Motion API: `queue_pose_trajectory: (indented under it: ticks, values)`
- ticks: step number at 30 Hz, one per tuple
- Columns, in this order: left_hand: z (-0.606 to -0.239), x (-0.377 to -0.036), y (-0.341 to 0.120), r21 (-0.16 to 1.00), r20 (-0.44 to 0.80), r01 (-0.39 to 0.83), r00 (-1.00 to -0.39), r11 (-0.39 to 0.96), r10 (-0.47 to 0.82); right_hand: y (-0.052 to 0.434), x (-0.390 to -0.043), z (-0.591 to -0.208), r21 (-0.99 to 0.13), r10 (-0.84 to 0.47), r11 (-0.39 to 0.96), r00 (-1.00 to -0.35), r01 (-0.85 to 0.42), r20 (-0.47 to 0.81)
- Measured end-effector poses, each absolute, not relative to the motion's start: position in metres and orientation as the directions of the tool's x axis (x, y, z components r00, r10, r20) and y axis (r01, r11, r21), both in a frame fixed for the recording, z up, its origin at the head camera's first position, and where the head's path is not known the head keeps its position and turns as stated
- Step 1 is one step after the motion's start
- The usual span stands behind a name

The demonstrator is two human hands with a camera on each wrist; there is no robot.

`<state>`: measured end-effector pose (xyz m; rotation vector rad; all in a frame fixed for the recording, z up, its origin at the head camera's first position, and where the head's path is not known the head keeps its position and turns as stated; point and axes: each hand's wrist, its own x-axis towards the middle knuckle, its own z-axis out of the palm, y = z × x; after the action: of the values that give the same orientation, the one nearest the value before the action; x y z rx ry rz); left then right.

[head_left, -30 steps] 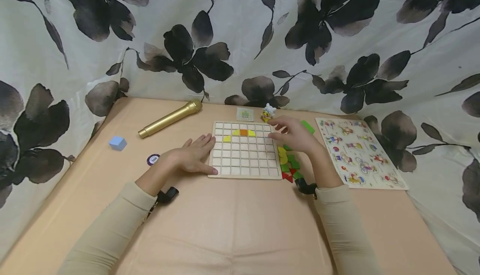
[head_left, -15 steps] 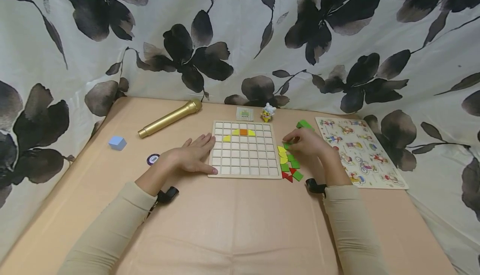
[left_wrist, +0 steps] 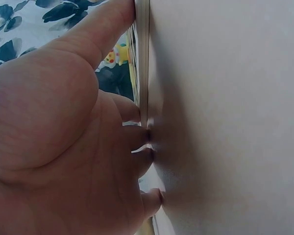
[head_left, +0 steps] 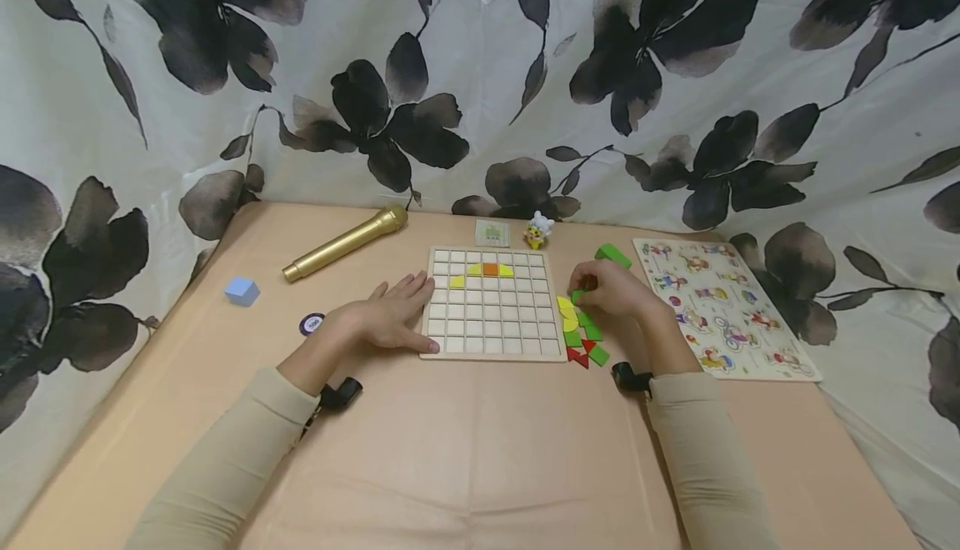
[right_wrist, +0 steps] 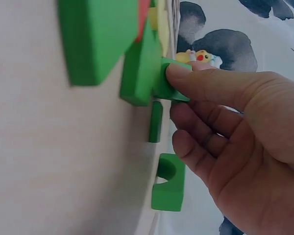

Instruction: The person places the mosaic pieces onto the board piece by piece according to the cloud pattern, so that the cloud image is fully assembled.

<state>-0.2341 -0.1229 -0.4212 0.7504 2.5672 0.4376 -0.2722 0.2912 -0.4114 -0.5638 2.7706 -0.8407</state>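
My right hand (head_left: 618, 287) pinches a small solid green block (right_wrist: 165, 90) between thumb and fingertips, so the grip is narrow. The block is just right of the pale wooden square-grid board (head_left: 495, 325). Close against my grip, toward my body, lie loose green blocks (head_left: 592, 332), yellow pieces (head_left: 568, 314) and, farther down, red triangular pieces (head_left: 577, 357). Just beyond my grip sits a green block with a rounded notch (right_wrist: 174, 198); to its right lies a white board printed with colourful figures (head_left: 726, 308).

To the left of my grip, on the grid's far rows, are an orange square piece (head_left: 491, 269) and three yellow pieces, one of them (head_left: 457, 282) a row nearer me. Farther left, my left hand (head_left: 386, 317) lies with straight, spread fingers at the grid board's left edge, holding nothing between them, its thumb at the near corner.
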Motion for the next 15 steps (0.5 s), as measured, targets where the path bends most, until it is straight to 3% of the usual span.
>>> queue_pose_trajectory:
  ticks: [8,15]
  values:
    - [-0.418,-0.231,-0.125,0.420,-0.312,0.431,-0.758,0.799,0.573,0.287,-0.270,-0.398,-0.615,-0.374,0.714,-0.925,-0.333,0.067]
    - [-0.416,-0.228,-0.122,0.372,-0.318,0.446,-0.762,0.814,0.564,0.250,-0.275,-0.378,-0.794,-0.411,0.491,-0.899,-0.357,0.150]
